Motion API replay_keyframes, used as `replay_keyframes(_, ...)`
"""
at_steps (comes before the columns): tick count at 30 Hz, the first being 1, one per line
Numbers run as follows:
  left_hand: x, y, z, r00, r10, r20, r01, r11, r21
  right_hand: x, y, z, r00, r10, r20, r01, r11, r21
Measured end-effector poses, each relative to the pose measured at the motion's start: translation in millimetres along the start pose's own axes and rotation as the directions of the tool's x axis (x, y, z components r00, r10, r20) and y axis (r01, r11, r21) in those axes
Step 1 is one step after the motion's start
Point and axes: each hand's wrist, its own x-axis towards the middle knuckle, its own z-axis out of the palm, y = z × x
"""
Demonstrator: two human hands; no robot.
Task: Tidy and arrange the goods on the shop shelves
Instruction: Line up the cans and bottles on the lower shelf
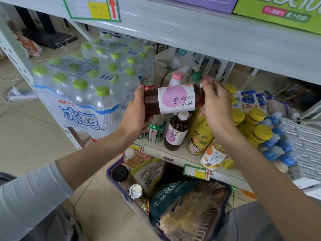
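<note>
Both arms are reaching forward, with the hands meeting at one height. The left hand point(137, 110) is curling round the base end of a bottle point(175, 99) held sideways. The right hand point(217, 105) is gripping its cap end with bent fingers. The left forearm is showing bare below a pushed-up white sleeve point(34, 193); the right forearm is bare.

Shop; price tags point(197, 171) on stocked shelves point(173, 154)

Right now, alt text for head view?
Left hand and right hand hold a brown bottle sideways before a shelf, one at each end. A matching bottle, a green can and yellow bottles stand on it; a full basket sits below.
</note>
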Motion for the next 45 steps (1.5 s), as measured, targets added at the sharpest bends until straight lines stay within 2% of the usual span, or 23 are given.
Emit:
replay_keyframes(7,-3,13,-7,0.970,0.239,-0.038,-0.238,0.970,0.040,-5,3,6,0.998,0.056,0.033,-0.056,0.998,-0.002)
replay_keyframes(10,-7,14,-8,0.956,0.292,-0.024,-0.290,0.955,0.063,-8,5,7,0.999,0.040,0.034,-0.039,0.999,-0.034)
replay_keyframes(15,-10,12,-8,0.963,0.265,-0.041,-0.261,0.961,0.096,-15,9,11,0.999,-0.025,0.030,0.029,0.994,-0.110)
replay_keyframes(20,-10,13,-11,0.973,0.227,-0.037,-0.220,0.966,0.136,-19,13,13,1.000,-0.011,0.023,0.015,0.983,-0.182)
replay_keyframes(25,-8,14,-11,0.975,0.222,-0.033,-0.216,0.968,0.132,-18,12,14,0.999,-0.018,0.032,0.022,0.989,-0.147)
replay_keyframes(28,-3,13,-12,0.990,0.115,-0.077,-0.107,0.990,0.092,-16,7,14,0.999,-0.027,0.031,0.030,0.992,-0.123)
replay_keyframes(31,0,11,-10,0.989,-0.080,-0.122,0.070,0.993,-0.090,-16,-1,12,0.998,-0.025,0.053,0.028,0.998,-0.063)
replay_keyframes(34,2,9,-9,0.977,-0.162,-0.142,0.118,0.953,-0.278,-13,-7,12,0.994,-0.005,0.108,-0.004,0.996,0.089)
replay_keyframes(38,5,12,-7,0.982,-0.136,-0.128,0.079,0.923,-0.376,-9,-14,16,0.989,0.031,0.143,-0.066,0.967,0.248)
replay_keyframes(42,7,19,-1,0.997,-0.065,-0.030,0.046,0.903,-0.428,-9,-23,18,0.998,0.018,0.055,-0.036,0.939,0.343)
replay_keyframes(45,13,27,-2,0.997,0.046,-0.060,-0.059,0.970,-0.236,-8,-27,22,1.000,-0.002,-0.030,0.014,0.913,0.407)
